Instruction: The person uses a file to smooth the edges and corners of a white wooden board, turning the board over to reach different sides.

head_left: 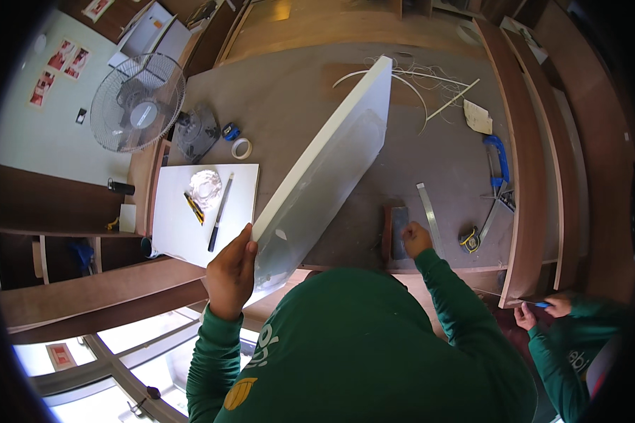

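Hands of a person in a green hoodie are working over a grey workbench (289,92), seen from the head camera. Left hand (231,271) is gripping the near corner of a long white laminated board (324,173), which is standing tilted on edge across the bench. Right hand (415,238) is closing on a dark sanding block (396,233) just beside a steel ruler (428,210) near the bench's front edge. Bare bench is lying open beyond the board. Another person's hand (523,316) is showing at lower right.

Glossy white laminate panel (328,169), matt grey tabletop (282,99), metal ruler (428,215).
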Demonstrator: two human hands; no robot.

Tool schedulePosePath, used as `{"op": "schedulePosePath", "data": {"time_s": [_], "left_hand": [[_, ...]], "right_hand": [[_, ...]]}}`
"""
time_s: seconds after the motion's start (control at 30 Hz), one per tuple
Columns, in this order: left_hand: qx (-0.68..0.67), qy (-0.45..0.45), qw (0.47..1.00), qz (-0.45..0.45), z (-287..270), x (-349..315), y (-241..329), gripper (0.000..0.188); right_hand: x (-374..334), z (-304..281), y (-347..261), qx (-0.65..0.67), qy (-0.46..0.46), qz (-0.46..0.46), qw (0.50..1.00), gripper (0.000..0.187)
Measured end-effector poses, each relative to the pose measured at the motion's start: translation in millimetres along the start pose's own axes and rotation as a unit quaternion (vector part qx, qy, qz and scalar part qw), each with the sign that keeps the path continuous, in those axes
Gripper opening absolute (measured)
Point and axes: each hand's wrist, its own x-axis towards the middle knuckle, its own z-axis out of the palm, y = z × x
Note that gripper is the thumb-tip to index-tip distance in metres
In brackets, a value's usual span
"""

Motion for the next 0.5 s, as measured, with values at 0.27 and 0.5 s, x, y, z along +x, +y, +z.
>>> {"op": "schedulePosePath", "data": {"time_s": [0.27,0.5], "left_hand": [[0.030,-0.002,1.000,0.010,0.8,2.3,6.6,0.038],[0.030,0.002,0.999,0.037,1.1,-0.2,8.8,0.048]], "right_hand": [[-8.4,-5.0,9.9,-0.056,-0.013,0.000,0.998,0.022],[-20.0,7.6,30.2,0.018,0.010,-0.036,0.999,0.016]]}}
